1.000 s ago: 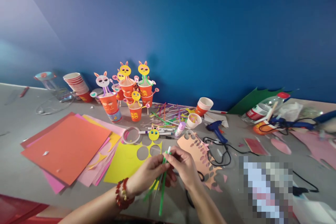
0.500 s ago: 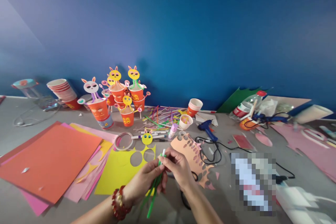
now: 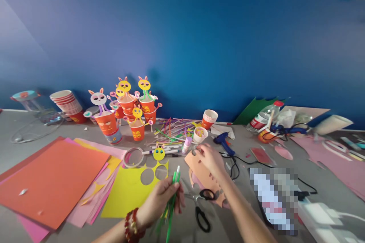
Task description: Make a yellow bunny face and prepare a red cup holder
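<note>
My left hand (image 3: 168,193) is closed around a small bundle of green straws (image 3: 172,205), with one white tip (image 3: 178,168) standing out at the top. Their lower ends hang below my palm. My right hand (image 3: 209,159) reaches over a peach paper sheet (image 3: 196,167) with cut-out holes. Its fingers are bent together at the sheet's far edge, close to a glue stick (image 3: 187,145); what they pinch is too small to make out. Black-handled scissors (image 3: 203,218) lie between my forearms. A yellow sheet (image 3: 125,193) with round holes lies beside my left hand.
Paper cups with rabbit faces (image 3: 138,131) stand at the back left, near stacked cups (image 3: 67,102). Coloured sheets (image 3: 57,182) cover the left side. Loose straws (image 3: 173,131), a white cup (image 3: 200,134), a blue glue gun (image 3: 224,143) with its cable and a bottle (image 3: 262,117) stand or lie further back.
My right hand has let go of the straws and moved forward and right onto the peach sheet. My left hand keeps them, slightly lower. The scissors are now uncovered.
</note>
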### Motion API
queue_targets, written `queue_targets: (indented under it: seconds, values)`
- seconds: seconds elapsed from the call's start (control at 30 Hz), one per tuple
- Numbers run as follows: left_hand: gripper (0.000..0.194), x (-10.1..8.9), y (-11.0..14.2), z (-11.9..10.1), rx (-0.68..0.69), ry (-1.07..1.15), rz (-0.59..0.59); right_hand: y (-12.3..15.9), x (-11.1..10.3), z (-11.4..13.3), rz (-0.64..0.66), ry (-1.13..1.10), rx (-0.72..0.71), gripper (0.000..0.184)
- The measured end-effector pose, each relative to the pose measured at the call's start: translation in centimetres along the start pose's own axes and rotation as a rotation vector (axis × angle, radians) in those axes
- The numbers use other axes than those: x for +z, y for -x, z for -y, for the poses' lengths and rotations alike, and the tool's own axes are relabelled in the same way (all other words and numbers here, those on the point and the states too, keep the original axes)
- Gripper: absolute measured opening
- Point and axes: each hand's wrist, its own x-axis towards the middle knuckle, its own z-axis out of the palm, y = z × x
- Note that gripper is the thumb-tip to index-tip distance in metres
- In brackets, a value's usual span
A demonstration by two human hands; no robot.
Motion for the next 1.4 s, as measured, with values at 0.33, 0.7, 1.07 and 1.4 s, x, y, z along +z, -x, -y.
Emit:
queue_targets:
  seconds: [0.33, 0.7, 1.07, 1.4]
  values:
    - [0.031, 0.8, -0.2, -4.5, 0.191, -1.063, 0.16, -0.6, 1.5, 0.6, 0.004, 0.098, 0.109, 0.015]
    - [0.016, 2.6, -9.9, -1.0, 0.216, -1.547, 0.132, -0.2, 1.0, -2.2, 0.013, -0.304, 0.099, 0.02]
    - [0.007, 2.4, -9.7, -1.3, 0.216, -1.482, 0.125, 0.7, -1.3, -3.2, -0.167, -0.906, 0.252, 0.043]
    - [0.038, 0.4, -3.8, -6.6, 0.281, -0.562, 0.033, 7.5, -4.1, 0.5, -0.028, -1.005, 0.05, 0.021]
